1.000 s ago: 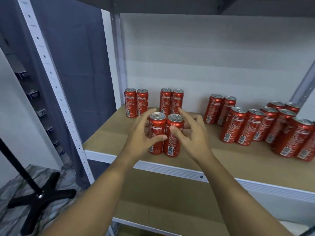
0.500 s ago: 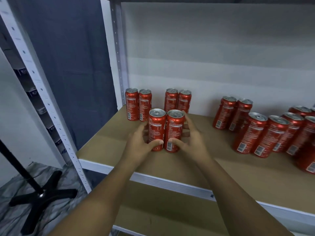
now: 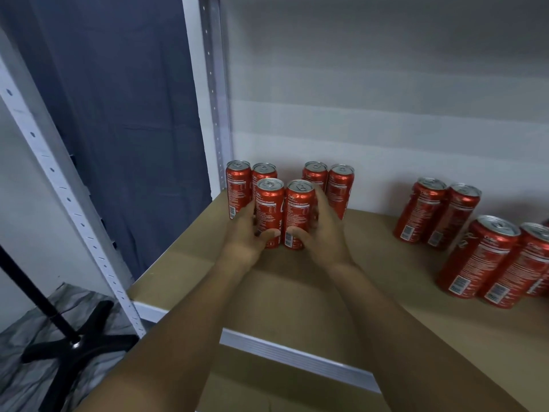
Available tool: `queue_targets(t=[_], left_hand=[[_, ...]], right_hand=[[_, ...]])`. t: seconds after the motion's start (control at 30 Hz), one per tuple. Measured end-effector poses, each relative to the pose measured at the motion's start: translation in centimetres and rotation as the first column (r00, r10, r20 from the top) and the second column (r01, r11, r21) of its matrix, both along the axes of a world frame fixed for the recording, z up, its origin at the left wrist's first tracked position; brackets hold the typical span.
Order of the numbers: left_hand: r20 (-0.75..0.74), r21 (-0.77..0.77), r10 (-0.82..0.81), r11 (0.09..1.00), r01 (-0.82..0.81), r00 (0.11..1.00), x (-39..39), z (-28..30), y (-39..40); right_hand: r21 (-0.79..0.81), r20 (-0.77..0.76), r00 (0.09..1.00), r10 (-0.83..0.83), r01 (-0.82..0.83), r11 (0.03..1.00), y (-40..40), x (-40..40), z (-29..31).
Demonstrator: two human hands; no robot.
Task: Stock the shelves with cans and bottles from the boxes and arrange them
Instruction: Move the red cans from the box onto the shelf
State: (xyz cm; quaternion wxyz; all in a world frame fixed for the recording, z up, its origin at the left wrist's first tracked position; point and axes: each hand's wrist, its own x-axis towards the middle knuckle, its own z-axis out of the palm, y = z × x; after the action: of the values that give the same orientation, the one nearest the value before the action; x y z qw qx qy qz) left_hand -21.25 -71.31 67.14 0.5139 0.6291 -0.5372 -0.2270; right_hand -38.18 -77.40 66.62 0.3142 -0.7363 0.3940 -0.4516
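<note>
Now the left hand (image 3: 246,233) curls round one red can (image 3: 269,212) and the right hand (image 3: 319,230) round its twin (image 3: 298,214), both standing on the shelf (image 3: 297,286) just ahead of the wrists. Best to slide them together, upright, toward the back-row cans (image 3: 237,188) beyond the fingertips, square and touching.
</note>
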Motion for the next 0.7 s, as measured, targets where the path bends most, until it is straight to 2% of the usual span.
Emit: queue_targets(t=[0.27, 0.43, 0.5, 0.57, 0.7], left_hand=[[0.008, 0.081, 0.05, 0.995, -0.05, 0.999, -0.2, 0.3, 0.0], [-0.004, 0.062, 0.099, 0.993, -0.099, 0.995, -0.4, -1.2, 2.4], [0.017, 0.061, 0.146, 0.987, -0.146, 0.989, -0.9, -1.6, 3.8], [0.079, 0.066, 0.169, 0.983, -0.174, 0.983, -1.7, -2.1, 5.4], [0.113, 0.044, 0.166, 0.984, -0.171, 0.98, -4.7, -2.6, 9.8]], right_hand=[[0.017, -0.011, 1.0, -0.029, 0.029, 0.999, 0.0, 0.7, 0.1], [0.115, -0.094, 0.99, -0.103, 0.113, 0.987, 2.1, 0.5, 0.6], [0.144, -0.174, 0.973, -0.149, 0.175, 0.974, 4.0, -0.2, 0.4], [0.075, -0.276, 0.938, -0.209, 0.238, 0.968, 6.4, -1.0, -0.1], [0.013, -0.323, 0.914, -0.245, 0.263, 0.965, 12.0, -3.0, -1.9]])
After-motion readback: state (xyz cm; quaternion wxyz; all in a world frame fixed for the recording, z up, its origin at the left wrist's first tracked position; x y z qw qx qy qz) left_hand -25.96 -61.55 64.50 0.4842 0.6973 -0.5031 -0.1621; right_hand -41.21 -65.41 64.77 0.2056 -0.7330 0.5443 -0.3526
